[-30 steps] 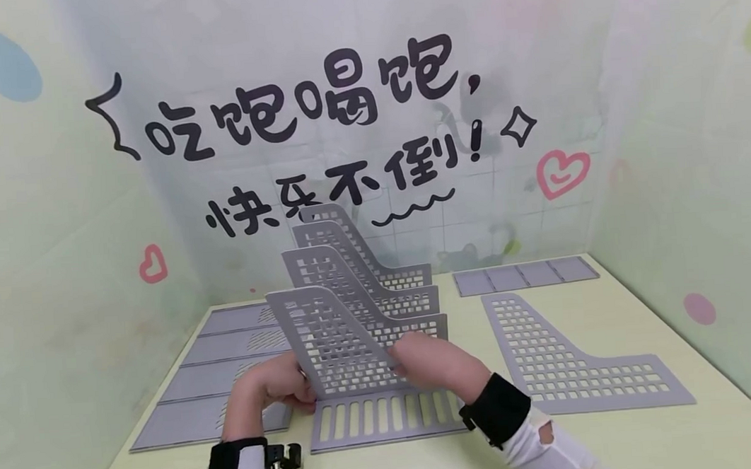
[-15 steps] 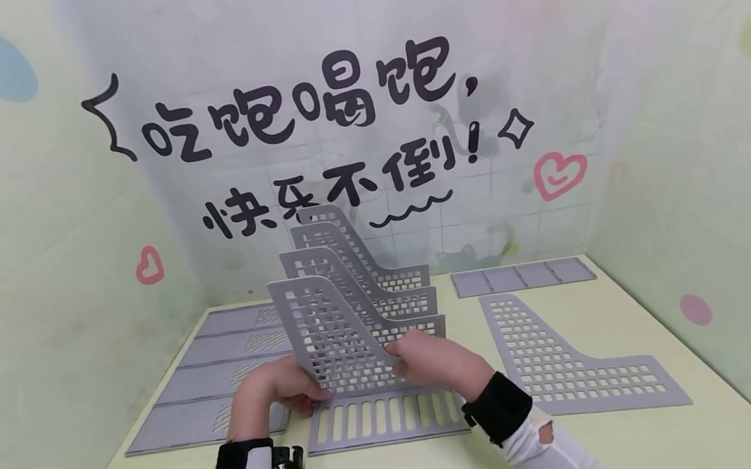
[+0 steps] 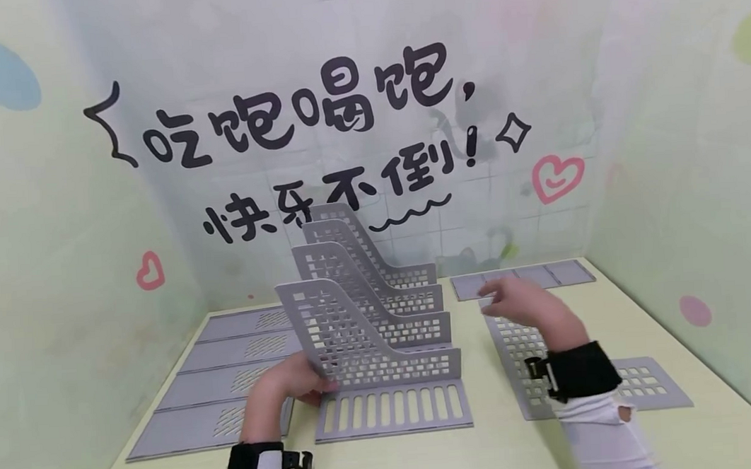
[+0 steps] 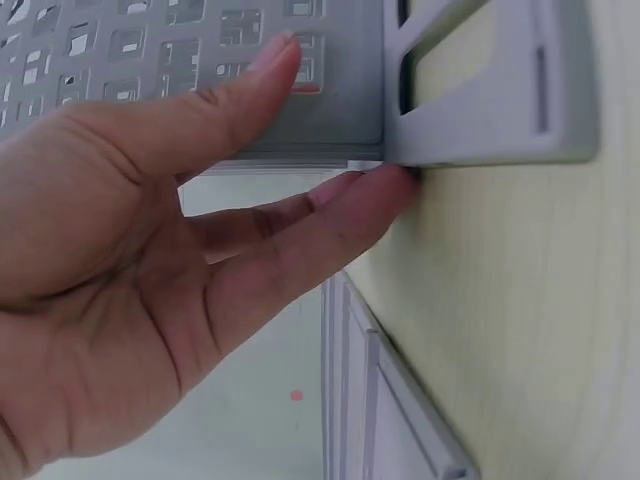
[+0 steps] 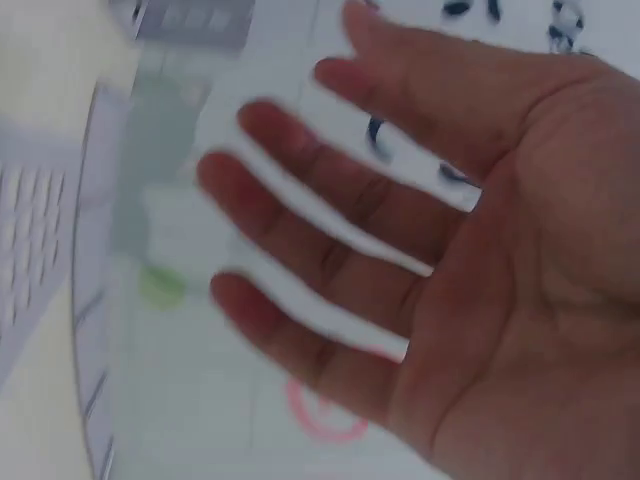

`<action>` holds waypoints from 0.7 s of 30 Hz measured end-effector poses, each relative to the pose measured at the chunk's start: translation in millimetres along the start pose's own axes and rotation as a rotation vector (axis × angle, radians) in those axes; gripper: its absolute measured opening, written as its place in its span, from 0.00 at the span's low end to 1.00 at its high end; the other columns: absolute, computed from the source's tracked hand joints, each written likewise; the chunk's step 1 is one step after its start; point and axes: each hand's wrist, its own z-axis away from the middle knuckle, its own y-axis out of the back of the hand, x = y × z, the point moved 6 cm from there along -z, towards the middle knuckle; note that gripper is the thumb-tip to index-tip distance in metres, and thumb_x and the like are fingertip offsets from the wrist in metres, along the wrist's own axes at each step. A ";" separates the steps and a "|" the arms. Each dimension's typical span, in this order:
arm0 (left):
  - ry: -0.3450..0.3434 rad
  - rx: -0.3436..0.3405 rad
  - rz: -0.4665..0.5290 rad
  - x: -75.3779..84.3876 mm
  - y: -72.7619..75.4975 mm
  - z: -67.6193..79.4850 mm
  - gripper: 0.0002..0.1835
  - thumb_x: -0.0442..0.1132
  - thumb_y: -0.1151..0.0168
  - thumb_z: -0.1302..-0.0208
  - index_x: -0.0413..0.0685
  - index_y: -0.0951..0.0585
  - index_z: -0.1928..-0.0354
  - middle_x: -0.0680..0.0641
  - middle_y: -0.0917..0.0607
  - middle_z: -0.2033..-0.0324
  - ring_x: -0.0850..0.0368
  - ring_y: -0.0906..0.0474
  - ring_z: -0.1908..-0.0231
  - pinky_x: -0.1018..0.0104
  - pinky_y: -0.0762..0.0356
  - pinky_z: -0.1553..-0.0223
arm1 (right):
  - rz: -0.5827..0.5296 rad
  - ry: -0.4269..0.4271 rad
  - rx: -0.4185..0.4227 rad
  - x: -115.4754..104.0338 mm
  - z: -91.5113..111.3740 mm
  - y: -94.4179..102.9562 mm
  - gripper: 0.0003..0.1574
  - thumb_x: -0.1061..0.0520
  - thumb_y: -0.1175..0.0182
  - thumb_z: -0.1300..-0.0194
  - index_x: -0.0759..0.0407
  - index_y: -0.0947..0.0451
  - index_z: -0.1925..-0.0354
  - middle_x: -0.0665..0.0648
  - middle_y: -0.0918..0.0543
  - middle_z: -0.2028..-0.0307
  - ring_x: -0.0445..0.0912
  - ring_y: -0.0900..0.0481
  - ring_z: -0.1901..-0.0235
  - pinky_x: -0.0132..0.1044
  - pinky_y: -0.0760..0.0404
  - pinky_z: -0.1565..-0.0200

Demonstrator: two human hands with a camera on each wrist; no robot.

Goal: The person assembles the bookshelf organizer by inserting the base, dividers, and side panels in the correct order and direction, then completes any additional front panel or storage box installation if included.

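Plainly | left hand (image 3: 297,379) pinches front panel (image 3: 370,356) | right hand (image 3: 527,306) loose, released | lettering (image 3: 340,95) reads "吃饱喝饱"

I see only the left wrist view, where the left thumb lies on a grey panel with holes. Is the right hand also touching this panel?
Observer: No. In the head view, the right hand is apart from the front panel, off to its right.
Operator: Thank you. How many other panels stand behind this one? My picture does not let me count.
Observer: Three more upright panels stand behind it, one after another, in the head view.
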 end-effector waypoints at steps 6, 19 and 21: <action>0.012 0.063 -0.022 -4.0 -4.5 -2.9 0.18 0.31 0.24 0.38 0.32 0.18 0.49 0.41 0.12 0.61 0.50 0.11 0.69 0.53 0.08 0.63 | 0.133 -0.228 -0.092 71.7 16.3 -0.1 0.50 0.48 0.24 0.37 0.79 0.31 0.32 0.81 0.26 0.33 0.75 0.28 0.32 0.65 0.23 0.34; -0.007 0.173 -0.124 6.2 -8.6 -13.7 0.11 0.36 0.24 0.35 0.35 0.15 0.59 0.44 0.11 0.68 0.54 0.13 0.71 0.60 0.12 0.66 | 0.192 -0.392 -0.165 112.8 23.9 -26.1 0.35 0.42 0.20 0.43 0.68 0.21 0.57 0.63 0.19 0.61 0.57 0.23 0.60 0.55 0.18 0.54; -0.007 0.177 -0.126 7.5 -7.8 -13.6 0.11 0.36 0.25 0.34 0.35 0.15 0.60 0.44 0.11 0.68 0.54 0.14 0.71 0.60 0.12 0.66 | 0.195 -0.378 -0.174 113.6 21.2 -25.1 0.31 0.42 0.21 0.41 0.66 0.21 0.62 0.60 0.21 0.65 0.55 0.25 0.62 0.51 0.20 0.56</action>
